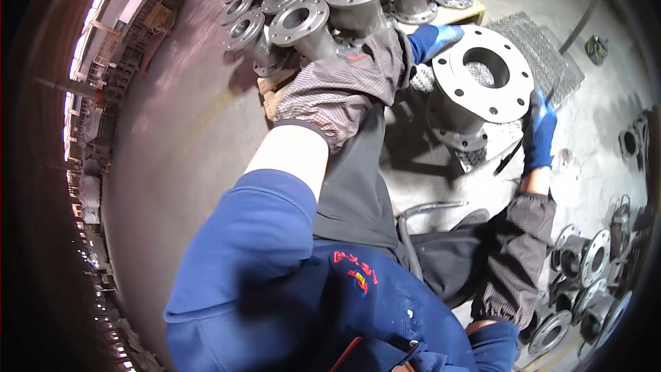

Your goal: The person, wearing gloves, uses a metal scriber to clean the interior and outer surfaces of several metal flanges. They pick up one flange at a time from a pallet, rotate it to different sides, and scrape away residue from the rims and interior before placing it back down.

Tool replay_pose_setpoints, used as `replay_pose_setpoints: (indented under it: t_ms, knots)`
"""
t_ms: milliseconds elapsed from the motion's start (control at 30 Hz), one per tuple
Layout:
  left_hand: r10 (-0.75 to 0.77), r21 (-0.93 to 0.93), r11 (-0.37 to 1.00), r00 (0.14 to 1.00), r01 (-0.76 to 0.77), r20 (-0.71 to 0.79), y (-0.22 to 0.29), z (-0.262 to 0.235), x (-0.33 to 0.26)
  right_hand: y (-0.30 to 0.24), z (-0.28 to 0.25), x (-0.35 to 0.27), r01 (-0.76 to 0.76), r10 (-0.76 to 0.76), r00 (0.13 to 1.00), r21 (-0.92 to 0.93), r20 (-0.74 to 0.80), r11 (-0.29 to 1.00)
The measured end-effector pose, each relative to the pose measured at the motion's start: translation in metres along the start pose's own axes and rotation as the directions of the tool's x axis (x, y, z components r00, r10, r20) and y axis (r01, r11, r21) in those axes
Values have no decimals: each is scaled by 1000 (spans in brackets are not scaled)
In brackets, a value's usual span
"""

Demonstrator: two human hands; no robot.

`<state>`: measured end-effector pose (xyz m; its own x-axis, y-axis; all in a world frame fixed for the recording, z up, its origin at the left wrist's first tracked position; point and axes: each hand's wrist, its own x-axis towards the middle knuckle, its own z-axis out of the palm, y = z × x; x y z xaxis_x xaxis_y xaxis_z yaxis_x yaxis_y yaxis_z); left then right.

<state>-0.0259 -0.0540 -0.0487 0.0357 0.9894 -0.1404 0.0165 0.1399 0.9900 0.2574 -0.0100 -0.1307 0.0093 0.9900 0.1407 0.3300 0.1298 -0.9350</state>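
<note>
A grey metal flanged pipe fitting [451, 76] stands in front of me, its round top flange ringed with bolt holes around a wide central bore. Its lower flange rests by a patterned, mesh-like surface. My left hand [436, 43], in a blue glove, is closed on the far left part of the top flange's rim. On the opposite side, my right hand [540, 131], also gloved in blue, grips the right edge of the same flange; its fingertips are partly hidden. A thin dark strip [508, 158] shows just below the right hand, and I cannot make out what it is.
Many similar flanged fittings [297, 21] stand close together on a wooden pallet [270, 89] at the far left. More fittings [582, 258] lie on the floor at the near right. A grey textured mat [533, 45] lies beyond the fitting. A curved metal bar [430, 208] is near my legs.
</note>
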Motion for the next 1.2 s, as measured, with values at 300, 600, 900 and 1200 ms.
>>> replay_pose_setpoints:
  t_ms: [300,600,900,1200]
  knots:
    - [178,60,984,963,-169,-201,-87,-1,23,-29,5,-16,247,-244,968,-64,62,967]
    - [-95,-348,937,926,-42,-367,-83,-81,-125,-96,90,-62,458,-426,806,23,410,889]
    - [-83,-544,799,847,-258,-525,-62,-213,-252,-158,257,-124,185,-222,651,131,726,974]
    - [5,-32,997,464,-72,-886,-122,-355,-307,-174,448,-162,-340,-119,605,391,787,855]
